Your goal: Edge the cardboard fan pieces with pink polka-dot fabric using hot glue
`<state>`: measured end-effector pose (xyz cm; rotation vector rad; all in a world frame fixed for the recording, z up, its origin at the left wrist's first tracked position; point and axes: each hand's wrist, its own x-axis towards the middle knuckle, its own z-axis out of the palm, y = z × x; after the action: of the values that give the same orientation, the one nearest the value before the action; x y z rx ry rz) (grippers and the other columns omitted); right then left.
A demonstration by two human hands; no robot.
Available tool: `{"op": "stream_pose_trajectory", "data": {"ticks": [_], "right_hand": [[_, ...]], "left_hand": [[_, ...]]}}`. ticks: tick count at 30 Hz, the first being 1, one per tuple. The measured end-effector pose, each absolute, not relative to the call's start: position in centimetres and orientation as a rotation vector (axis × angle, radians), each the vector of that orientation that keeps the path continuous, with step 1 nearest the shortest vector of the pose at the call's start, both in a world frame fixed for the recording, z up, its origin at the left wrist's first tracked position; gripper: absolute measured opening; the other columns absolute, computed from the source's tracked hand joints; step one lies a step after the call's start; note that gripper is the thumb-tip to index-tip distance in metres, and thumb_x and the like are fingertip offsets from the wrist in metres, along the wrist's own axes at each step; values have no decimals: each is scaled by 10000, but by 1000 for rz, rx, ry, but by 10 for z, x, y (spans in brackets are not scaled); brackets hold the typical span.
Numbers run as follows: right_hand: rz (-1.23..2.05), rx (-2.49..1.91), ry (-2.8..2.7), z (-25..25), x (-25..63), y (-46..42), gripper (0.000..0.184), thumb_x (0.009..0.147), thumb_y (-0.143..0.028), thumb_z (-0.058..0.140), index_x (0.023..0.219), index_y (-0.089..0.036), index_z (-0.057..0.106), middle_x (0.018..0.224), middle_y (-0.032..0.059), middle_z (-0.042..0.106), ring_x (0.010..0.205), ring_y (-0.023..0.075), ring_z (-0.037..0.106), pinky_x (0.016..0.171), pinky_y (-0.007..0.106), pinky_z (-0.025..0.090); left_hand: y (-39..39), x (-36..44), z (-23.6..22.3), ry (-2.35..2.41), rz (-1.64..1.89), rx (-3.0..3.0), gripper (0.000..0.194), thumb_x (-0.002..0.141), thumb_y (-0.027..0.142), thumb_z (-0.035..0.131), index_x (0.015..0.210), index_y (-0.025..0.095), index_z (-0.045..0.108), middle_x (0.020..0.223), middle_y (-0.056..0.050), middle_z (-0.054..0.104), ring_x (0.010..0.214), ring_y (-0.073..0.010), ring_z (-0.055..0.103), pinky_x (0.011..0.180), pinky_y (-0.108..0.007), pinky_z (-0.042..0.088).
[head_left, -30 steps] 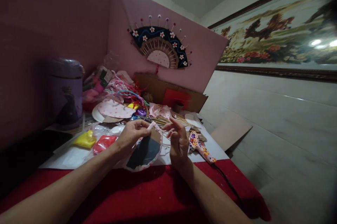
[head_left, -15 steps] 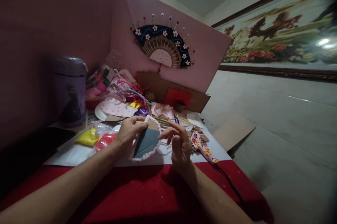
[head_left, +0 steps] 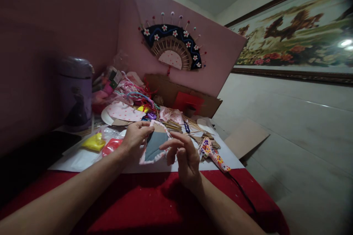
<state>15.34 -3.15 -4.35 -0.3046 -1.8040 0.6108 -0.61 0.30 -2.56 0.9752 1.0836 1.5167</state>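
My left hand (head_left: 135, 137) pinches the top edge of a fan-shaped craft piece (head_left: 154, 146) with a dark middle and a pink dotted border, holding it tilted up above the white sheet (head_left: 82, 161). My right hand (head_left: 184, 154) hovers just right of the piece with its fingers curled loosely apart and nothing in them. A flower-patterned glue gun (head_left: 212, 154) lies on the sheet right of my right hand, its black cord running off over the red cloth (head_left: 154, 202).
A purple lidded jar (head_left: 75, 93) stands at the left. Yellow (head_left: 94, 142) and red clay packets (head_left: 111, 146) lie by my left hand. Pipe cleaners, dotted paper and sticks pile behind. A finished decorated fan (head_left: 173, 45) hangs on the pink board above a cardboard box (head_left: 182, 99).
My left hand has turned the fan-shaped piece more upright. My right hand has dropped lower and closer to me, fingers curling. The view has shifted slightly.
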Motion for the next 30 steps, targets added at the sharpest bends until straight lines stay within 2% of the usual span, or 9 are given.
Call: {"op": "stream_pose_trajectory", "data": {"ticks": [7, 11, 14, 19, 24, 30], "right_hand": [[802, -238, -1892, -49, 147, -33, 380, 953, -391, 327, 1308, -262, 371, 975, 86, 619, 540, 92, 602, 428, 207, 455], [818, -250, -1831, -51, 145, -30, 382, 944, -387, 363, 1303, -258, 372, 957, 73, 582, 638, 123, 643, 499, 244, 509], [767, -298, -1797, -51, 146, -26, 378, 944, -372, 369, 1306, -264, 365, 980, 68, 561, 659, 118, 636, 530, 251, 515], [741, -369, -1748, -49, 149, -23, 374, 942, -395, 364, 1294, -271, 375, 994, 61, 564, 622, 99, 598, 532, 245, 491], [809, -349, -1761, -48, 150, -25, 378, 945, -416, 343, 1292, -269, 376, 925, 48, 591, 487, 61, 502, 468, 218, 428], [790, -341, -1860, -49, 150, -23, 380, 953, -390, 323, 1311, -265, 354, 850, 34, 596, 449, 59, 439, 418, 195, 379]], "left_hand": [[6, -7, -27, 979, 1530, 877, 285, 514, 239, 745, 735, 114, 616, 613, -19, 628, 561, -132, 571, 519, -234, 405], [1, -6, -21, 861, 1444, 924, 243, 558, 275, 737, 667, 106, 599, 572, -17, 606, 520, -116, 543, 498, -224, 413], [-1, -4, -21, 829, 1364, 1043, 272, 635, 358, 704, 660, 122, 571, 534, 1, 573, 459, -101, 515, 431, -205, 387], [-6, -2, -23, 783, 1245, 1275, 293, 764, 427, 585, 868, 156, 551, 550, 26, 569, 351, -113, 508, 325, -220, 397], [-10, -1, -20, 856, 1196, 1329, 233, 769, 364, 574, 860, 153, 533, 497, 40, 547, 301, -119, 494, 268, -211, 384], [-11, 0, -17, 886, 1175, 1336, 215, 769, 332, 557, 866, 140, 552, 436, 41, 530, 271, -116, 472, 250, -201, 370]]}}
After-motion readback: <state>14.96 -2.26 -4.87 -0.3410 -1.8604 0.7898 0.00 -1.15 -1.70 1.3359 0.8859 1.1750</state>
